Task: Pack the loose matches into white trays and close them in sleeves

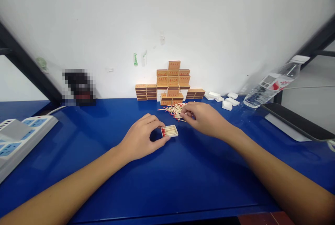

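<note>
On the blue table (183,176) my left hand (142,137) grips the left end of a small white matchbox tray (170,131) that holds red-tipped matches. My right hand (202,118) rests just right of it, fingers pinched at the near edge of a loose pile of matches (175,109). What the pinch holds is too small to make out. Behind the pile, orange matchboxes (171,82) are stacked against the white wall.
Several empty white trays (222,99) lie at the back right. A clear water bottle (272,85) leans beside a dark tablet (295,122). A white and blue power strip (18,136) sits at the left edge. A dark blurred object (78,87) stands back left.
</note>
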The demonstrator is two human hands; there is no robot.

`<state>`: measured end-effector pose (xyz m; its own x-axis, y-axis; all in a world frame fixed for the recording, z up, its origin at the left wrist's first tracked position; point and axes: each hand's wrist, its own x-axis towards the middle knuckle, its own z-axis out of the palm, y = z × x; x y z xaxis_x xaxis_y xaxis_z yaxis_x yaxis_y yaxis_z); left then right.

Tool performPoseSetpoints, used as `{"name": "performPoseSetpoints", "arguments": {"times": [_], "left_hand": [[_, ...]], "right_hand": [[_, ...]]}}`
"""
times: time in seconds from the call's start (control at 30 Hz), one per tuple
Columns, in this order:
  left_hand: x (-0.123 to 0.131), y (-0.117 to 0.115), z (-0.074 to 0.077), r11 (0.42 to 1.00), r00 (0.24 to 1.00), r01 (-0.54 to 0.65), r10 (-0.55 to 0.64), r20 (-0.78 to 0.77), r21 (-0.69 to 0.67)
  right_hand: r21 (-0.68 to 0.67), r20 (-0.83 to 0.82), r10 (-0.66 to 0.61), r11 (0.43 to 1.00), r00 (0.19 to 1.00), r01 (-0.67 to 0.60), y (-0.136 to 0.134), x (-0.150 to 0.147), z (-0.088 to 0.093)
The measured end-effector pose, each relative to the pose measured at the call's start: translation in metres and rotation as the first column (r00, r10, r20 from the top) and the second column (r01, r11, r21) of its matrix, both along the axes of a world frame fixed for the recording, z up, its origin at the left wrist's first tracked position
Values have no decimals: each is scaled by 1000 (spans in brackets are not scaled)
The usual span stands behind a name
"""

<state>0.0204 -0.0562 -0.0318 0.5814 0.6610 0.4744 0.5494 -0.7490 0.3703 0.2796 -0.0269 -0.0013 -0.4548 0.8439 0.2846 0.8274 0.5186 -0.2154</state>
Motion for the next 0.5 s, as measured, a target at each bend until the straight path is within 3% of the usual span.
{"name": "performPoseSetpoints", "arguments": {"times": [0.07, 0.13, 0.37, 0.5], "left_hand": [[0, 0, 0, 1000, 1000, -1, 1, -20, -9], [0, 0, -1, 1000, 999, 5, -6, -35, -22], [-2, 1, -2, 1000, 999, -8, 7, -47, -22], [-3, 2, -3, 999, 997, -17, 14, -71, -41]], "right_hand": [[-22, 40, -79, 997, 996, 80, 6, 6, -2], [-69, 78, -80, 994, 994, 85, 10, 10, -5], [-219, 108, 36, 976, 993, -11, 12, 11, -9], [-171, -23, 129, 976, 991, -131, 3, 2, -4]]}}
